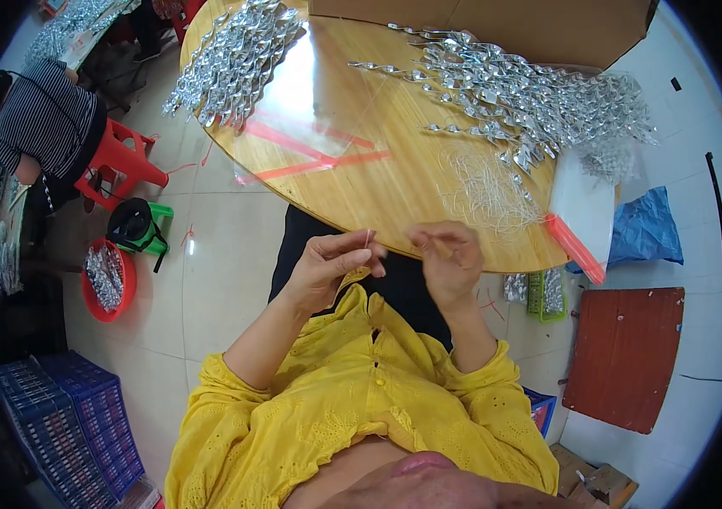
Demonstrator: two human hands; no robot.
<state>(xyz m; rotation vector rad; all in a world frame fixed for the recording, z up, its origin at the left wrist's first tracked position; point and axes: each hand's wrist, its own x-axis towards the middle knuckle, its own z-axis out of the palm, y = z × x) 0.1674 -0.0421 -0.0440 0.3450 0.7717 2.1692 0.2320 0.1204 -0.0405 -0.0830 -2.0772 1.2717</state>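
i sit at the near edge of the round wooden tabletop (361, 182), both hands raised just off that edge, close to my chest so i can see the fine work. my left hand (331, 267) is pinched shut, thumb against forefinger, on a thin pale thread (368, 238) whose short end sticks up above my fingertips; holding it that near the tip keeps it stiff enough to steer. my right hand (448, 254) is curled closed too, fingers folded in toward the left one, but what it holds is too small for me to tell. the two hands are near each other without touching.

the loose bundle of white threads (484, 191) lies on the tabletop just beyond my right hand, within easy reach. further back toward the far right edge spreads a heap of silver twisted ornaments (530, 102), and a second heap (238, 59) sits at the far left edge. a clear plastic sheet with red strips (310, 148) lies flat across the left middle of the tabletop. a white bag with a red edge (581, 212) hangs over the right edge.

on the floor to my left stands a red basin (106, 280) of more silver pieces, beside a person in a striped top (42, 119) on a red stool.
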